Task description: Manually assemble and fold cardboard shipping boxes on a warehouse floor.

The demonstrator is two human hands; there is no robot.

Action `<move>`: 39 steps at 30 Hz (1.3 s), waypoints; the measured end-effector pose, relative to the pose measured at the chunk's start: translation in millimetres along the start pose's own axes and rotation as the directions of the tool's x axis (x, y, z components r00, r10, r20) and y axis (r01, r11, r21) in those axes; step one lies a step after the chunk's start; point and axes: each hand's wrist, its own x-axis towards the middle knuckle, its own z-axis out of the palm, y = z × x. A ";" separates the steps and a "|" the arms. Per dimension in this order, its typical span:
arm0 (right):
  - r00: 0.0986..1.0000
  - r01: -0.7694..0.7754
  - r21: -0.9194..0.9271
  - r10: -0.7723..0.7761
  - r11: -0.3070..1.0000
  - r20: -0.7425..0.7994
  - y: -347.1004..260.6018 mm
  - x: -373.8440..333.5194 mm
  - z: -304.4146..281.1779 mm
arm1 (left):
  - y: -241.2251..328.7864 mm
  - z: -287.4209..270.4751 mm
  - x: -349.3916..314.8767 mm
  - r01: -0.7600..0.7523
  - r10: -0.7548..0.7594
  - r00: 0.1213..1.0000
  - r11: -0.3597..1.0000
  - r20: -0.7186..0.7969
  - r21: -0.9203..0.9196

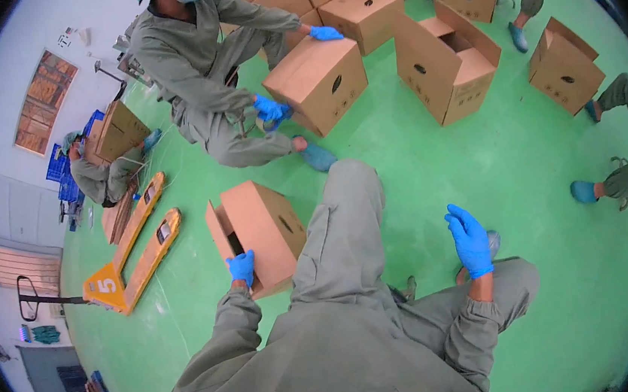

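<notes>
My left hand (241,267), in a blue glove, grips the near edge of a brown cardboard box (260,227) that lies on its side on the green floor by my left knee, its flaps open toward the left. My right hand (470,239), also in a blue glove, is raised over my right knee with fingers apart and holds nothing. My legs in grey-green work trousers stretch between the two hands.
A person in grey-green clothes crouches ahead, both gloved hands on another box (318,82). More boxes (446,62) stand at the back and right, with other workers around them. A yellow pallet jack (134,251) lies at the left.
</notes>
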 end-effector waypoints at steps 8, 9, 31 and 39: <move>0.984 0.093 -0.207 -0.059 0.974 0.167 -26.3 -13.7 0.4 | 18.5 -2.7 -10.6 0.131 -0.180 0.971 0.950 -0.156 -0.282; 0.983 0.113 -0.224 -0.077 0.968 0.167 -23.0 -14.5 0.1 | 23.2 -7.9 -16.0 0.137 -0.206 0.966 0.919 -0.154 -0.369; 0.987 0.027 -0.337 0.029 0.941 0.160 3.3 -17.3 -10.3 | 166.5 -342.0 -313.2 -0.073 0.069 0.719 0.997 -0.691 0.023; 0.984 -0.017 -0.371 0.082 0.928 0.161 2.1 -6.4 -8.3 | 270.0 -370.7 -290.8 -0.547 0.474 0.560 0.828 -0.680 0.127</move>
